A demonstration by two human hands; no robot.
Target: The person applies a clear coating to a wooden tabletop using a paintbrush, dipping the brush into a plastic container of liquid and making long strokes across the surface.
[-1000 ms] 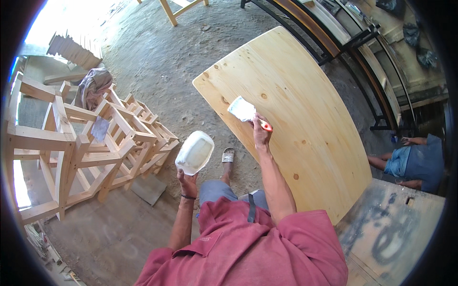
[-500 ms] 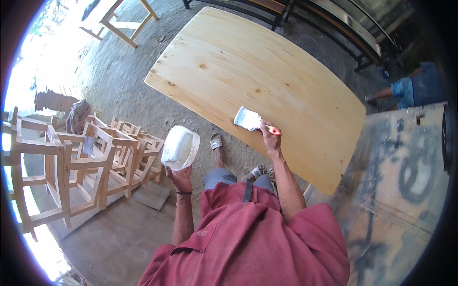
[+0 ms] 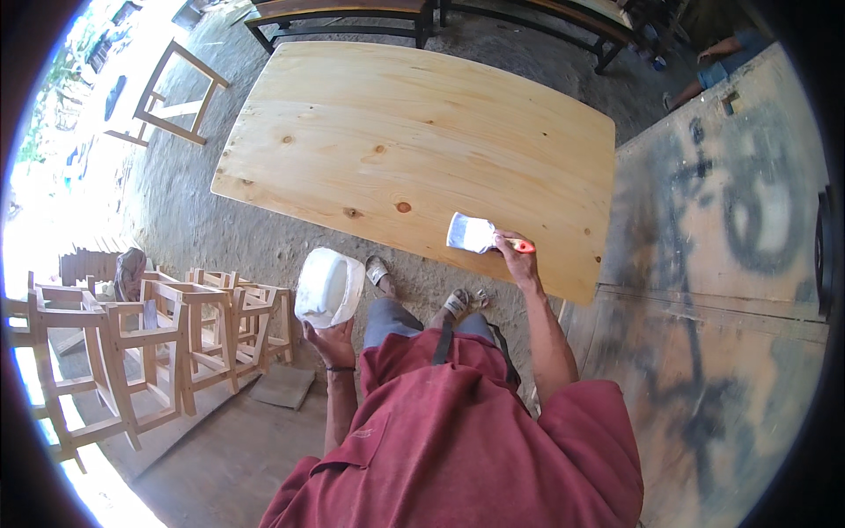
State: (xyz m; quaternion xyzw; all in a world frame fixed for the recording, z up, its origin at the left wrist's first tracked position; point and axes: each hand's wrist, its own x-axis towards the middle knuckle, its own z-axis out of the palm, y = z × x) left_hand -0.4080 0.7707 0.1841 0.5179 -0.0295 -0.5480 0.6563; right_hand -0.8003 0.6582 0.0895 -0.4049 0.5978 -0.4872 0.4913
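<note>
My left hand point(image 3: 332, 341) grips a translucent plastic tub point(image 3: 329, 287) from below, its inside smeared with white. In my right hand point(image 3: 518, 257) is a wide paintbrush point(image 3: 471, 233) with a red-and-yellow handle, its bristles white and pointing left. The brush is over the near edge of a pale wooden tabletop point(image 3: 396, 150); whether its bristles touch the wood I cannot tell. Dark knots dot the board. The tub is held apart from the tabletop, to the left of my legs.
Several bare wooden stool frames point(image 3: 176, 334) stand at the left, a cloth point(image 3: 130, 273) behind them. Another wooden frame point(image 3: 176, 97) is at the far left. Dark-legged benches point(image 3: 343, 18) line the back. A stained wooden panel point(image 3: 704, 220) stands right; a person point(image 3: 722, 66) is beyond it.
My view has swung right, so the tabletop sits lower and turned. The brush has come a little to the right relative to my body; both hands still hold their things.
</note>
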